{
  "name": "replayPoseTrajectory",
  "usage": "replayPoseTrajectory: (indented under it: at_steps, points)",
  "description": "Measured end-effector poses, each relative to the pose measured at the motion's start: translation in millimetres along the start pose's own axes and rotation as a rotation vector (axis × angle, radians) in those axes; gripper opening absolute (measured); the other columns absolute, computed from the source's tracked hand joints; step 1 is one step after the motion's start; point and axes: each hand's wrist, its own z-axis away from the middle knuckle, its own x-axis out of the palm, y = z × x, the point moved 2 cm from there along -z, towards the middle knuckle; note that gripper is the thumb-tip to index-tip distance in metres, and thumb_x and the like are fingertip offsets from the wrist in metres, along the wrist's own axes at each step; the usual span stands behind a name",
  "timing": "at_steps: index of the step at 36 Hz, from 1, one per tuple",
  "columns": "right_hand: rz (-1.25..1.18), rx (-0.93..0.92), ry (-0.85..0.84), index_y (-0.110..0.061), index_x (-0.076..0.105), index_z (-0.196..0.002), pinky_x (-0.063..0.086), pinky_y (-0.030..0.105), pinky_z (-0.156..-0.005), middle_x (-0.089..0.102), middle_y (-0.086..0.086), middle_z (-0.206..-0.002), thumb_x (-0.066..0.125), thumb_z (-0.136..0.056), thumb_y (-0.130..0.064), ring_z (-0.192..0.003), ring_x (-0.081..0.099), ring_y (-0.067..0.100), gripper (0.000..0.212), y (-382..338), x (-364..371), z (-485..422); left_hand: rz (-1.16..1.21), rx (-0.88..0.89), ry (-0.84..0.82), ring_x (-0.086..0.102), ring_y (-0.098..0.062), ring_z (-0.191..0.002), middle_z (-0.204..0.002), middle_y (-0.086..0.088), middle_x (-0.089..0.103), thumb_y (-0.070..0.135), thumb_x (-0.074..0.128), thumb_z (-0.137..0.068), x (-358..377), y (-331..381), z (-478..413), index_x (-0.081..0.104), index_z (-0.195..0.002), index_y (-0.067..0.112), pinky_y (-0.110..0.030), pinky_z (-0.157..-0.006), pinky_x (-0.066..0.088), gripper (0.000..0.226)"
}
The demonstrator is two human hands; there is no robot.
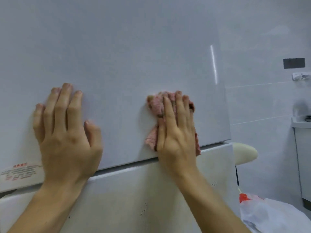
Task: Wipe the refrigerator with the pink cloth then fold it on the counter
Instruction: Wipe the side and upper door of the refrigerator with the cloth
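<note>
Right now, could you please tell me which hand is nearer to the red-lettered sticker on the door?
Left. The left hand lies flat on the door just right of the sticker; the right hand presses the pink cloth farther right, well away from it.

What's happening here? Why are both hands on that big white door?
A person is wiping the white door, probably a fridge's. The right hand presses a pink cloth flat against it, near its bottom edge. The left hand rests flat on the door beside it, holding nothing.

L hand (67, 137) & R hand (176, 132) bare, nails (78, 92) short.
</note>
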Motion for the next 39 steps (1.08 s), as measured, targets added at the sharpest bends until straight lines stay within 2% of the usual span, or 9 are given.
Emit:
replayPoseTrajectory:
  at_steps: [6,12,16,20,24,26,29,32,39]
  points:
    - [0.032,0.440,0.107,-0.025,0.021,-0.167,0.003,0.045,-0.133,0.011,-0.001,-0.176,0.024,-0.109,-0.037,-0.163,0.002,0.016,0.060,79.0,-36.8,-20.7,-0.024,0.010,-0.002,0.034,-0.041,-0.152,-0.163,-0.021,0.041,0.016,0.042,-0.100,11.9,6.8,1.2,0.049,-0.148,0.003,-0.070,-0.120,0.027,0.050]
    - [0.054,0.548,0.174,-0.020,0.020,-0.167,0.000,0.041,-0.132,0.007,0.004,-0.177,0.021,-0.105,-0.039,-0.163,0.000,0.023,0.065,65.8,-30.2,-35.2,-0.086,0.010,0.010,0.037,-0.041,-0.151,-0.162,-0.019,0.044,0.020,0.045,-0.098,11.0,6.8,1.2,0.051,-0.148,0.004,-0.063,-0.125,0.022,0.053]
    - [0.048,0.357,0.132,-0.018,0.021,-0.167,0.001,0.046,-0.133,0.010,0.006,-0.176,0.025,-0.108,-0.035,-0.163,0.001,0.026,0.061,38.9,-14.5,-62.7,-0.116,0.002,0.002,0.037,-0.039,-0.152,-0.161,-0.018,0.044,0.023,0.048,-0.096,10.8,6.4,-0.3,0.052,-0.149,0.005,-0.060,-0.127,0.020,0.056]
    - [0.026,0.003,0.087,-0.014,0.036,-0.163,0.011,0.052,-0.132,0.023,0.013,-0.173,0.038,-0.104,-0.028,-0.162,0.011,0.034,0.060,-18.1,15.9,-77.3,-0.129,-0.006,0.001,0.038,-0.039,-0.151,-0.161,-0.018,0.045,0.024,0.051,-0.092,10.7,7.6,-2.3,0.053,-0.148,0.006,-0.058,-0.127,0.020,0.059]
    - [-0.013,-0.283,-0.009,-0.016,0.045,-0.158,0.015,0.049,-0.132,0.032,0.011,-0.170,0.046,-0.108,-0.023,-0.161,0.017,0.032,0.051,-42.2,24.8,-67.2,-0.137,-0.009,-0.016,0.037,-0.040,-0.151,-0.161,-0.018,0.044,0.026,0.050,-0.092,10.1,8.3,-3.1,0.053,-0.148,0.006,-0.057,-0.128,0.018,0.060]
    - [-0.009,-0.326,-0.043,-0.016,0.049,-0.156,0.016,0.046,-0.132,0.036,0.012,-0.168,0.048,-0.106,-0.022,-0.160,0.023,0.032,0.050,-21.3,14.8,-76.9,-0.139,-0.006,-0.017,0.037,-0.039,-0.151,-0.161,-0.018,0.044,0.026,0.050,-0.093,9.8,8.2,-2.9,0.053,-0.149,0.006,-0.057,-0.128,0.019,0.059]
    - [0.015,-0.058,-0.015,-0.020,0.049,-0.156,0.012,0.044,-0.132,0.036,0.010,-0.168,0.039,-0.101,-0.026,-0.159,0.024,0.031,0.056,41.1,-14.4,-105.4,-0.140,0.004,-0.016,0.037,-0.040,-0.151,-0.161,-0.018,0.044,0.024,0.051,-0.095,9.5,7.9,-1.9,0.053,-0.149,0.006,-0.058,-0.127,0.020,0.057]
    - [-0.008,0.280,0.018,-0.025,0.028,-0.166,0.006,0.042,-0.133,0.018,0.001,-0.175,0.027,-0.106,-0.037,-0.163,0.009,0.020,0.061,84.3,-45.7,-120.5,-0.144,0.000,-0.012,0.038,-0.041,-0.151,-0.160,-0.019,0.045,0.023,0.051,-0.096,9.5,7.8,-1.5,0.053,-0.149,0.005,-0.060,-0.126,0.022,0.056]
    - [0.033,0.442,0.109,-0.024,0.019,-0.167,-0.001,0.037,-0.132,0.008,0.001,-0.177,0.030,-0.113,-0.028,-0.163,0.002,0.024,0.055,57.7,-32.4,-130.0,-0.104,-0.004,-0.029,0.038,-0.040,-0.151,-0.161,-0.018,0.045,0.026,0.047,-0.097,5.4,7.1,-1.5,0.054,-0.149,0.006,-0.060,-0.127,0.021,0.057]
